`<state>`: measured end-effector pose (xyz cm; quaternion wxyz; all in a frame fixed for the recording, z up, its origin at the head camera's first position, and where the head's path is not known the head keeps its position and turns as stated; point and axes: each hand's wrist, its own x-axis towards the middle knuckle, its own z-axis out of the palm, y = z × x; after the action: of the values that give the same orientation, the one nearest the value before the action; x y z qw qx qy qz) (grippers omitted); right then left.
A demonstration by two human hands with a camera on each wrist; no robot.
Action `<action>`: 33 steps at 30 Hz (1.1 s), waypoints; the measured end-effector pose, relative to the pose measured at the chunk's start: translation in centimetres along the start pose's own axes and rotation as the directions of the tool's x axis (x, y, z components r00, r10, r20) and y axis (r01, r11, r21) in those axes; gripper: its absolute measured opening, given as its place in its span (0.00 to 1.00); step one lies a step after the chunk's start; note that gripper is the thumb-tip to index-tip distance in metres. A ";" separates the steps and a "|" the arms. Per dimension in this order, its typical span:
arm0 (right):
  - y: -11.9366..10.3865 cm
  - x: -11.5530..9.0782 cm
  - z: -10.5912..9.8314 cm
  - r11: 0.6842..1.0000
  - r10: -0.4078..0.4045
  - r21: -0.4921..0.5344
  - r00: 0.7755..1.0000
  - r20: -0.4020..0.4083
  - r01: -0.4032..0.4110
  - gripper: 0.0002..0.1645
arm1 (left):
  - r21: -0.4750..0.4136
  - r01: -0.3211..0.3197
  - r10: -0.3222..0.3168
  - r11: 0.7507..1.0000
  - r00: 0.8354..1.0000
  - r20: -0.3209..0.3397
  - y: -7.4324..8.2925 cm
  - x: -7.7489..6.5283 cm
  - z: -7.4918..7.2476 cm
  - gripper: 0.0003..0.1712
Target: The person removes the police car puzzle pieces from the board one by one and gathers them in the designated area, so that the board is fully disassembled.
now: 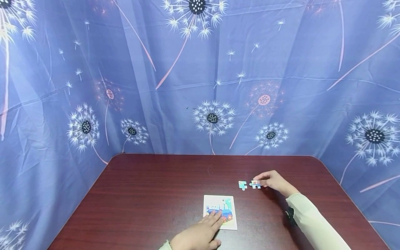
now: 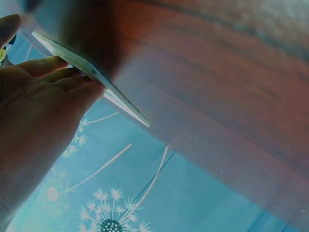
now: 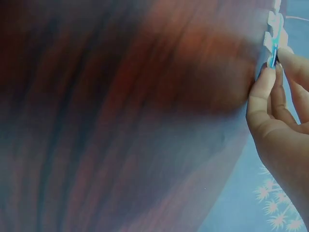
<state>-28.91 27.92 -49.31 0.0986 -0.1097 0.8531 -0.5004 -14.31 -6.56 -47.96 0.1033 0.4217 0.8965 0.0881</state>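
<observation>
A square white-bordered picture board [image 1: 229,225] showing a blue cartoon vehicle lies near the front of the table. My left hand [image 1: 200,233] rests on its lower left part, fingers extended across the vehicle and hiding some of it. In the left wrist view the board [image 2: 128,106] shows edge-on under the fingers. Farther back and to the right, my right hand [image 1: 275,182] pinches a small jigsaw puzzle piece [image 1: 255,185] between thumb and fingers. Just left of it lies a second jigsaw puzzle piece [image 1: 242,184], with a narrow gap between the two.
The dark reddish wooden table [image 1: 140,194] has rounded far corners. A blue curtain [image 1: 175,132] with dandelion prints hangs behind it and along both sides. A dark device [image 1: 291,213] sits at the right wrist, below the pale sleeve [image 1: 312,218].
</observation>
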 end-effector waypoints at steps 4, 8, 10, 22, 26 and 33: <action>0.1 0.1 0.2 0.998 -0.004 -0.057 1.000 -0.026 0.003 0.11 | 0.008 -0.003 0.003 1.000 1.000 -0.005 0.0 0.0 0.1 0.37; 0.0 0.1 0.4 0.994 -0.007 -0.111 0.999 -0.054 0.001 0.10 | 0.018 -0.010 0.010 1.000 1.000 -0.017 0.0 -0.1 0.0 0.38; 0.0 0.1 0.5 0.992 -0.011 -0.125 0.998 -0.066 0.003 0.09 | 0.020 -0.010 0.011 1.000 1.000 -0.022 0.1 0.0 -0.1 0.38; 0.2 0.3 0.6 0.984 -0.072 -0.168 0.994 -0.077 0.058 0.07 | 0.045 0.004 -0.001 0.999 0.998 -0.063 0.2 0.0 0.0 0.37; 0.2 0.4 0.6 0.981 -0.084 -0.182 0.994 -0.068 0.070 0.06 | 0.052 0.006 -0.003 0.999 0.998 -0.064 0.2 0.1 0.2 0.37; 0.0 0.3 0.6 0.989 -0.058 -0.139 0.997 -0.060 0.049 0.09 | 0.019 0.000 0.000 1.000 1.000 -0.005 -0.1 0.1 0.1 0.38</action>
<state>-29.00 27.38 -49.59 0.0499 -0.1229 0.8852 -0.4460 -14.38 -6.53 -48.05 0.0969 0.4225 0.8975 0.0806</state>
